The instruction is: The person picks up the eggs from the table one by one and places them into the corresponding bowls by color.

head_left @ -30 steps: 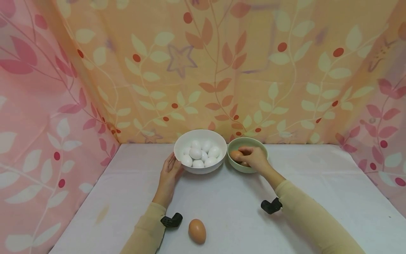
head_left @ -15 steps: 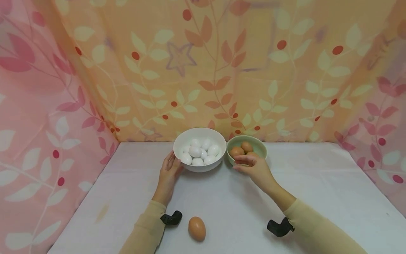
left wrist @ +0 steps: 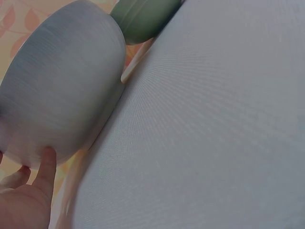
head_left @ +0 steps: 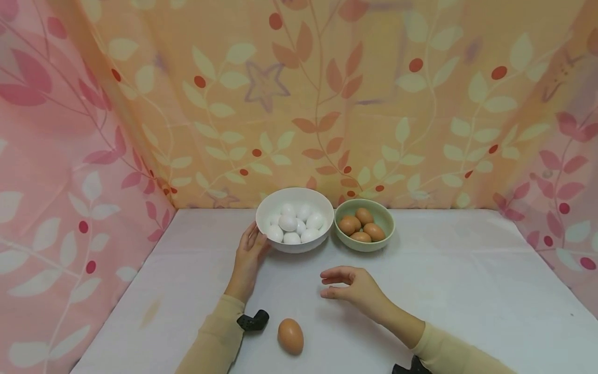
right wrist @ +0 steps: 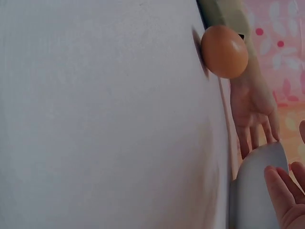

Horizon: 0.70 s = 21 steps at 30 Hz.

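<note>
My left hand [head_left: 247,262] rests its fingers against the left side of the white bowl [head_left: 299,248], which holds several white eggs [head_left: 287,223]. In the left wrist view, its thumb [left wrist: 46,167] lies along the bowl's outer wall. Empty, with fingers loosely bent and thumb apart, my right hand [head_left: 359,291] hovers above the table in front of the bowls. A single brown egg [head_left: 290,336] lies on the table between the forearms, nearer than the right hand. To the right of the white bowl stands a green bowl [head_left: 374,248] with several brown eggs [head_left: 373,232] inside.
A white cloth [head_left: 196,280] covers the table. Behind the bowls hangs an orange leaf-patterned curtain [head_left: 317,104], and pink patterned cloth [head_left: 51,208] borders both sides. The two bowls stand side by side close to the back edge.
My right hand has let go of a brown egg in the green bowl, withdrawn from it, and come nearer, toward the lone egg. My left hand has stayed at the white bowl.
</note>
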### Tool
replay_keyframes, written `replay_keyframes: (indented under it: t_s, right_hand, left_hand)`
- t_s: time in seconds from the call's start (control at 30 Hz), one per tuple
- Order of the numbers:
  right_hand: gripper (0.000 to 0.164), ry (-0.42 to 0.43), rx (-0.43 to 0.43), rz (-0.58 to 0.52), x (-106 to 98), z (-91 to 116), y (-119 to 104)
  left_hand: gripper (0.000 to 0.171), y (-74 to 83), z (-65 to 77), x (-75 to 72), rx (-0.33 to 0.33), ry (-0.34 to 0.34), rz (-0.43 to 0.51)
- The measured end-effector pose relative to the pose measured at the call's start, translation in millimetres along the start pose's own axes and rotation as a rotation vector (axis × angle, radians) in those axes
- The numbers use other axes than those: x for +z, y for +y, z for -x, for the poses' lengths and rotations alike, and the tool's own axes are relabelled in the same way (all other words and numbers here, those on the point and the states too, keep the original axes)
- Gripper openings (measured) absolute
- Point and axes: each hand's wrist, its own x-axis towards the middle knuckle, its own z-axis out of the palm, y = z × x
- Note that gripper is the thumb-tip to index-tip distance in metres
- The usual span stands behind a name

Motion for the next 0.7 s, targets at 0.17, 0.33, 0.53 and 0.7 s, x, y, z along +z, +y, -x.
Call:
replay_keyframes:
  t_s: [0.17, 0.33, 0.53, 0.7]
  right_hand:
    - [0.046, -0.018, 0.011, -0.019, 9.4, 2.9, 2.7]
    - [0.045, -0.064, 0.015, -0.018, 18.8, 6.1, 6.6]
    - [0.044, -0.133, 0.005, -0.003, 30.3, 10.5, 9.7]
    - [0.045, -0.158, 0.001, -0.005, 39.4, 12.7, 9.9]
  left_hand:
    - [0.063, 0.8, -0.5, 0.3, 0.002, -0.005, -0.007]
    - [0.063, 0.0, -1.5, -0.2, 0.025, -0.019, 0.001]
    - [0.063, -0.7, -1.0, -0.1, 0.034, -0.024, -0.002]
    - [0.063, -0.4, -1.0, 0.0, 0.034, -0.018, -0.001]
